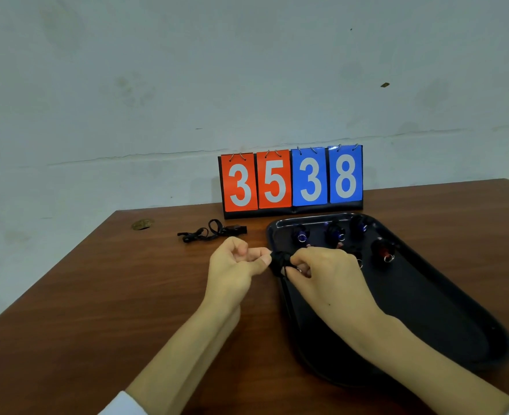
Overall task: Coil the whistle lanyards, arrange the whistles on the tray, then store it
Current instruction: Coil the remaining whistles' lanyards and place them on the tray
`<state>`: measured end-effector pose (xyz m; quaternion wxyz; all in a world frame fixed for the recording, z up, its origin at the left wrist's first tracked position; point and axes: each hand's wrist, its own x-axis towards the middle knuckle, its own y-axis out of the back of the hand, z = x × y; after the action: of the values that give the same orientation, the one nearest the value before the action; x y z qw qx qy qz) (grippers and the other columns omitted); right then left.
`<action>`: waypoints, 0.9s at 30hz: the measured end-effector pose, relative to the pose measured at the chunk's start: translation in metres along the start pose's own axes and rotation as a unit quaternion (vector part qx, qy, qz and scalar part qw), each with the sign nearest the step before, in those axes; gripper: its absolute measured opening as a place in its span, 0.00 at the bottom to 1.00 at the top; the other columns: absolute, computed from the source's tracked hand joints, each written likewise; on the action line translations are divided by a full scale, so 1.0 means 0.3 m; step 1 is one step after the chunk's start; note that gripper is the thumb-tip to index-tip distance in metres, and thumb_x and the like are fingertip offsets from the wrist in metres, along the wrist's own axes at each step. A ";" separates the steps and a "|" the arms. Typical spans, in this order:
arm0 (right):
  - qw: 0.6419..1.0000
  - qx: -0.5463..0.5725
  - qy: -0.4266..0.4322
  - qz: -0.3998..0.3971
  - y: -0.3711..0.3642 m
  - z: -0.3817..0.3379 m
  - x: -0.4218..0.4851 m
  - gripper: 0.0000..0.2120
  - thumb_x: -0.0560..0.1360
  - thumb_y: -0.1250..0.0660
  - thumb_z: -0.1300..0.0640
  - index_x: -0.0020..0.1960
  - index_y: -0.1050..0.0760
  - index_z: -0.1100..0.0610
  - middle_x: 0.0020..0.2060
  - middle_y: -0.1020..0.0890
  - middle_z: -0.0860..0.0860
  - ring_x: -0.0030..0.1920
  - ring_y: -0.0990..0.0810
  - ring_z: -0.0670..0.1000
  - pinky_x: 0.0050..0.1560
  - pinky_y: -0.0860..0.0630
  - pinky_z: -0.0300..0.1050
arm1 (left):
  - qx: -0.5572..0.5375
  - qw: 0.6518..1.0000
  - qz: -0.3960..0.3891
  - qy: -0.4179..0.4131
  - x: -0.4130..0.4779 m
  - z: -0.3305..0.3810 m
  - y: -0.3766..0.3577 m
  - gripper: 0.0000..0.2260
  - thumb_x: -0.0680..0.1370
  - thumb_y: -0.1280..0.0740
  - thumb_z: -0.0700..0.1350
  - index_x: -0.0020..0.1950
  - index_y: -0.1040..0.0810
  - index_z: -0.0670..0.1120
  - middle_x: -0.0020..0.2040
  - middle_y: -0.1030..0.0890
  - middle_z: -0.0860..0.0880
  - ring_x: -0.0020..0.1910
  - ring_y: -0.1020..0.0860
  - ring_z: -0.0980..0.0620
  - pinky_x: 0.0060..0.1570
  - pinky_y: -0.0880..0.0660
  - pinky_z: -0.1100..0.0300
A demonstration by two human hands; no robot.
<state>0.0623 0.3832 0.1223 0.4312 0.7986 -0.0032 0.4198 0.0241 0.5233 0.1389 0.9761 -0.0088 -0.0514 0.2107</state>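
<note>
A black tray (427, 310) lies on the right of the brown table. Several whistles with coiled black lanyards sit along its far end, among them a bluish one (301, 235) and a red one (382, 250). Over the tray's left rim, my right hand (325, 274) grips a whistle wrapped in black lanyard (278, 260), its metal ring showing between my fingers. My left hand (238, 262) pinches the same bundle from the left. One more black whistle with an uncoiled lanyard (214, 233) lies loose on the table behind my left hand.
A flip scoreboard (292, 181) reading 35 in red and 38 in blue stands at the table's back edge against the wall. A round cable hole (142, 224) sits near the back left corner. The table's left edge runs diagonally.
</note>
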 end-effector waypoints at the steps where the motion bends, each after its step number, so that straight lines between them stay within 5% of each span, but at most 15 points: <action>1: 1.000 0.009 -0.005 0.001 0.005 -0.001 0.001 0.09 0.66 0.25 0.56 0.33 0.24 0.55 0.26 0.23 0.47 0.27 0.24 0.49 0.29 0.24 0.46 | 0.004 1.000 -0.008 -0.007 0.000 0.003 0.000 0.16 0.72 0.33 0.30 0.35 0.36 0.45 0.36 0.17 0.49 0.44 0.18 0.55 0.56 0.27 0.54; 6: 0.998 0.054 -0.011 0.020 0.016 0.006 -0.002 0.05 0.67 0.25 0.57 0.35 0.21 0.55 0.28 0.21 0.46 0.28 0.25 0.44 0.31 0.23 0.42 | 0.036 0.996 -0.012 -0.080 -0.004 -0.011 -0.004 0.10 0.70 0.29 0.34 0.37 0.28 0.43 0.37 0.15 0.49 0.42 0.17 0.55 0.49 0.23 0.59; 11: 0.999 0.046 -0.014 0.021 0.017 0.013 0.000 0.04 0.67 0.25 0.57 0.37 0.20 0.55 0.28 0.20 0.47 0.29 0.28 0.42 0.31 0.28 0.38 | 0.185 0.963 0.029 -0.195 -0.017 -0.036 -0.021 0.09 0.71 0.28 0.42 0.38 0.21 0.57 0.41 0.20 0.54 0.43 0.24 0.61 0.43 0.27 0.70; 14: 0.999 0.043 -0.028 -0.002 0.021 0.019 0.006 0.03 0.69 0.27 0.56 0.40 0.19 0.56 0.32 0.18 0.49 0.31 0.25 0.45 0.35 0.24 0.43 | 0.205 0.953 0.008 -0.223 -0.023 -0.040 -0.033 0.09 0.71 0.27 0.42 0.40 0.21 0.57 0.41 0.22 0.54 0.41 0.25 0.61 0.42 0.28 0.73; 19: 0.999 0.034 -0.017 0.007 0.013 0.015 0.004 0.04 0.67 0.25 0.56 0.37 0.19 0.55 0.29 0.19 0.48 0.30 0.21 0.48 0.32 0.24 0.42 | 0.070 0.995 -0.064 -0.027 0.011 -0.035 -0.010 0.03 0.71 0.28 0.40 0.44 0.18 0.47 0.36 0.22 0.50 0.34 0.28 0.57 0.32 0.30 0.67; 22: 0.999 0.034 -0.022 -0.001 0.014 0.009 0.008 0.04 0.67 0.26 0.55 0.37 0.19 0.55 0.30 0.18 0.48 0.31 0.20 0.49 0.33 0.23 0.44 | -0.068 0.989 -0.098 0.092 0.027 -0.040 0.000 0.05 0.72 0.31 0.37 0.47 0.18 0.41 0.44 0.21 0.44 0.34 0.30 0.55 0.27 0.34 0.65; 27: 0.999 0.023 -0.022 -0.006 0.016 0.004 0.005 0.05 0.67 0.25 0.56 0.37 0.20 0.55 0.29 0.19 0.48 0.30 0.20 0.50 0.32 0.22 0.46 | -0.061 0.984 -0.139 0.093 0.028 -0.035 0.008 0.07 0.75 0.34 0.35 0.50 0.19 0.38 0.46 0.20 0.43 0.34 0.30 0.56 0.28 0.35 0.65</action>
<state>0.0623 0.3800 0.1263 0.4148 0.8174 0.0022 0.3997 0.0318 0.5288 0.1292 0.9941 -0.0806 0.0257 0.0679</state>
